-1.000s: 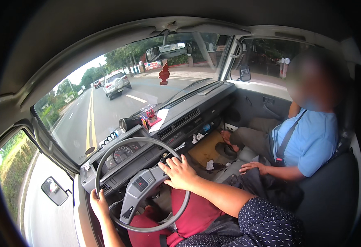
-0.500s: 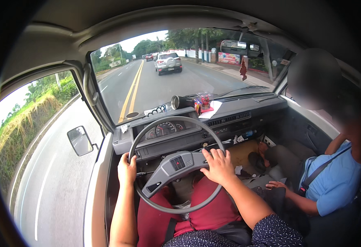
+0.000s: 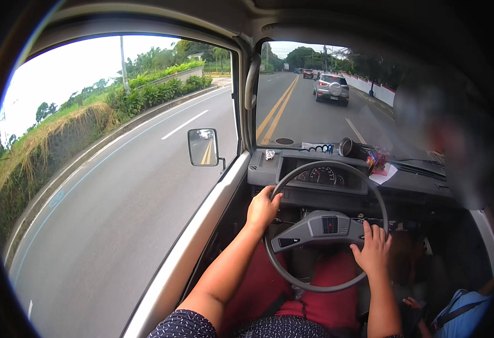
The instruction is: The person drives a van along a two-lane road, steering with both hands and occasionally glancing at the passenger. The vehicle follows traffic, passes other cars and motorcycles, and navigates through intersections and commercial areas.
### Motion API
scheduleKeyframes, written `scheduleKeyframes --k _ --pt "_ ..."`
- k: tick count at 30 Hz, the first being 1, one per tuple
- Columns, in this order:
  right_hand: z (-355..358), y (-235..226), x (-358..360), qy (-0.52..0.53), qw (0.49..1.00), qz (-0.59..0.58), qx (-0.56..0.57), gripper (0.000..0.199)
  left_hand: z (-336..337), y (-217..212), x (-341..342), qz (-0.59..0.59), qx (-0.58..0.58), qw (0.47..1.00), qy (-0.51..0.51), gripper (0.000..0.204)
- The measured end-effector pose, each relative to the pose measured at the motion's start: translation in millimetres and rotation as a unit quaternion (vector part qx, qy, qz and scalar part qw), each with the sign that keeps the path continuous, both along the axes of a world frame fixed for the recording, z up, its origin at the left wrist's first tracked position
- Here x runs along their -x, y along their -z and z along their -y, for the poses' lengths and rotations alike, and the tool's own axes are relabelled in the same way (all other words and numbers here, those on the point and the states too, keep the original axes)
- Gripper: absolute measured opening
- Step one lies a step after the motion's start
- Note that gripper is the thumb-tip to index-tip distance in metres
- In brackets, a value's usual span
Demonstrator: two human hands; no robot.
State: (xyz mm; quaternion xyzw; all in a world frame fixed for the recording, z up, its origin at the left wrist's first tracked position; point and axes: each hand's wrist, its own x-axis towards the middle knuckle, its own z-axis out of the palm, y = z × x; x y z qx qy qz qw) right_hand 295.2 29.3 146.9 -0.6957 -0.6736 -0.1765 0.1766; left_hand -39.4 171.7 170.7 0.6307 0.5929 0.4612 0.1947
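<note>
A thin-rimmed grey steering wheel [image 3: 314, 224] stands in front of me, its wide spoke tilted up toward the right. My left hand [image 3: 264, 208] is wrapped round the rim on the upper left. On the right end of the spoke, close to the rim, lies my right hand [image 3: 372, 248], fingers stretched out and slightly apart. Behind the wheel, the instrument cluster [image 3: 321, 176] shows through the upper part of the rim.
Ahead, a silver car [image 3: 331, 89] travels right of the double yellow lines [image 3: 279, 110]. A side mirror [image 3: 203, 147] stands outside the left window. On the dashboard are a dark cylinder [image 3: 347, 147] and white paper [image 3: 383, 173]. A passenger in a blue shirt [image 3: 462, 318] sits at right.
My view has turned left, so the wheel, dashboard and passenger appear farther right and more roadside shows. The left hand keeps its hold; the right hand stays on the spoke.
</note>
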Motion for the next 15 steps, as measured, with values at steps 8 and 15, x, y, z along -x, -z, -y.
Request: scheduleKeyframes --k 8,15 --pt "7.4 0.0 7.9 0.044 0.997 -0.021 0.060 0.088 -8.8 -10.2 -2.7 -0.033 -0.011 0.999 0.000 0.039" --pt "16.5 9.7 13.0 0.048 0.998 -0.032 0.034 0.090 -15.5 -21.5 -6.1 -0.109 -0.008 0.994 0.004 0.045"
